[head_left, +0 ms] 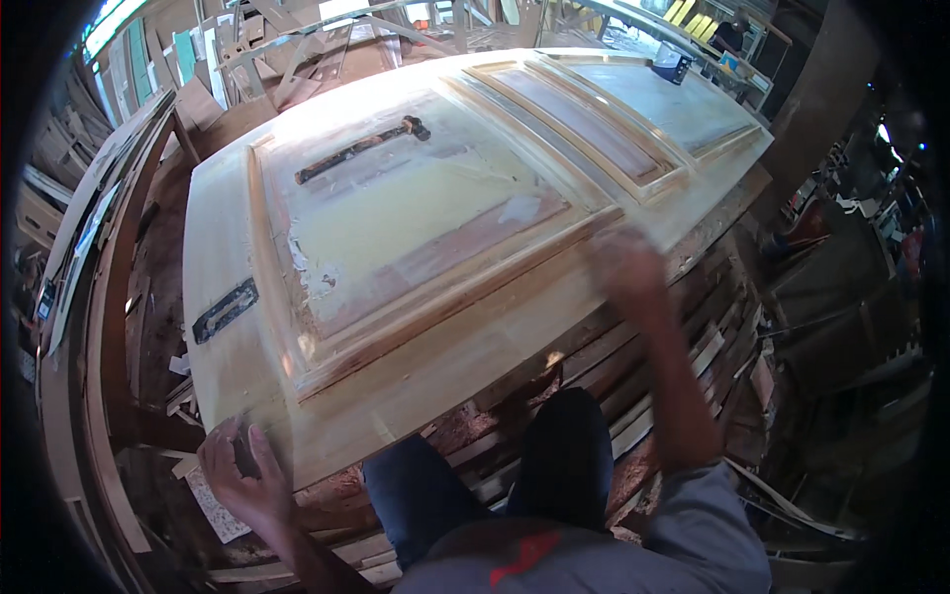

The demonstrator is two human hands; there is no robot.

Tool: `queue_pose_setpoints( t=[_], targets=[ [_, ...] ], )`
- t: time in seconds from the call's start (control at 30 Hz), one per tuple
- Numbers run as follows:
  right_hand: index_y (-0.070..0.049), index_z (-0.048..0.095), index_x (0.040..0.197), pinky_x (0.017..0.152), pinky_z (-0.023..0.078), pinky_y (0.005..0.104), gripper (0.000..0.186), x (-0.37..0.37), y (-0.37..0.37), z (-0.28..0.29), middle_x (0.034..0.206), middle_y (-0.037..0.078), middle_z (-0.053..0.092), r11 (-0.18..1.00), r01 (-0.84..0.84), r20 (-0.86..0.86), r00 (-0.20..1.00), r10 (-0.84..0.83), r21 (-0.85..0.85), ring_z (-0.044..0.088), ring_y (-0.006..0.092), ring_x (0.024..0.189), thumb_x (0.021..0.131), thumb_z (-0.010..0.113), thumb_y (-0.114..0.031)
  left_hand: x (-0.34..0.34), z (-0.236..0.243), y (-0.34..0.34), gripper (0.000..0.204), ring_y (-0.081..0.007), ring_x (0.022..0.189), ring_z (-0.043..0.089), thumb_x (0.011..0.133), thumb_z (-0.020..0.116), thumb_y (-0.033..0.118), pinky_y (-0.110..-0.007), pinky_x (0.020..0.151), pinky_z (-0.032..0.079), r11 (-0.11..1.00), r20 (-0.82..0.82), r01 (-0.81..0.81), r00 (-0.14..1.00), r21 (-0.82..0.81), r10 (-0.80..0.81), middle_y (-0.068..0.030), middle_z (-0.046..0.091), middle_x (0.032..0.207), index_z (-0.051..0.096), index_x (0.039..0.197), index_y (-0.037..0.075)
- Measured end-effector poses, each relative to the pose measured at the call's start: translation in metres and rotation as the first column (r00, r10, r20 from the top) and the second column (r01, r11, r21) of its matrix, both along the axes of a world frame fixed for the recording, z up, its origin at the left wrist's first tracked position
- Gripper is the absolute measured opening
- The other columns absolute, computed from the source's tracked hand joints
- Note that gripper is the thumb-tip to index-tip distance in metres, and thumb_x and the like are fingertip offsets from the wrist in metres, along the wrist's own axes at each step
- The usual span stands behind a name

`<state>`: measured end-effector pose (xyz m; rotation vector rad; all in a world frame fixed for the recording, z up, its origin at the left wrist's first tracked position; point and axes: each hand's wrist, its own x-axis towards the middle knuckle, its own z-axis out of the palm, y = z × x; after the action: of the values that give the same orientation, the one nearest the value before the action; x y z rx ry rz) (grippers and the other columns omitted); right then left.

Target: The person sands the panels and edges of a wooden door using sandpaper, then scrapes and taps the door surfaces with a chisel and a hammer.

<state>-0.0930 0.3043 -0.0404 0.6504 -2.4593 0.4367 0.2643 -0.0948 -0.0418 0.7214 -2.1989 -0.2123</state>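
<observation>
A large pale wooden panelled door (396, 426) lies flat in front of me. My left hand (245, 470) is at its near left corner, fingers curled about something dark that I cannot make out. My right hand (628, 262) is smeared by motion over the near right edge, beside the raised moulding; its fingers and anything in them cannot be read. On the large panel, with its yellowish patch and white flaking filler, rests a hammer (361, 150). A dark flat rectangular piece (226, 310) lies on the left rail.
A blue and white tub (671, 65) stands on the door's far right. Stacked timber strips (683, 371) lie below the near edge. Curved wooden boards (109, 327) rise at left, and boards lean at the back. Another person (730, 38) is at the far right.
</observation>
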Motion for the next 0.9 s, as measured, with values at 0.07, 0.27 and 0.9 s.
queue_pose_setpoints(
  t=[0.07, 0.27, 0.9],
  targets=[
    [-0.005, 0.081, 0.096, 0.099, 0.062, 0.0502, 0.015, 0.052, -0.055, 0.0, 0.103, 0.016, 0.077, 0.957, -0.269, -0.068, 0.962, 0.263, -0.111, 0.074, 0.0364, 0.107, 0.099, 0.074, -0.018, 0.004, -0.002, -0.001, 0.026, -0.0401, 0.111, 0.069, 0.1, 0.076, 0.018, -0.051, 0.101, 0.054, 0.999, -0.001, -0.029, 1.0, -0.012, 0.029, -0.0197, 0.075, 0.115, 0.077, 0.116, -0.002],
    [-0.006, 0.082, 0.096, 0.096, 0.062, 0.0508, 0.009, -0.02, 0.031, 0.012, 0.104, 0.017, 0.079, 0.992, -0.124, -0.019, 0.992, 0.123, -0.038, 0.075, 0.0366, 0.102, 0.094, 0.075, -0.012, 0.004, 0.002, 0.0, 0.022, -0.0387, 0.111, 0.069, 0.102, 0.076, 0.016, -0.05, 0.103, 0.053, 0.999, -0.019, 0.018, 1.0, 0.026, -0.018, -0.0193, 0.075, 0.114, 0.076, 0.115, -0.002],
    [-0.009, 0.082, 0.1, 0.089, 0.063, 0.0488, 0.013, 0.056, -0.054, -0.019, 0.105, 0.017, 0.079, 0.884, -0.421, -0.106, 0.907, 0.408, -0.201, 0.076, 0.0358, 0.098, 0.093, 0.075, -0.018, 0.008, -0.002, -0.002, 0.024, -0.0387, 0.109, 0.069, 0.096, 0.079, 0.014, -0.05, 0.101, 0.054, 0.999, -0.045, 0.046, 0.998, 0.023, -0.045, -0.019, 0.076, 0.111, 0.078, 0.116, 0.0]
  ],
)
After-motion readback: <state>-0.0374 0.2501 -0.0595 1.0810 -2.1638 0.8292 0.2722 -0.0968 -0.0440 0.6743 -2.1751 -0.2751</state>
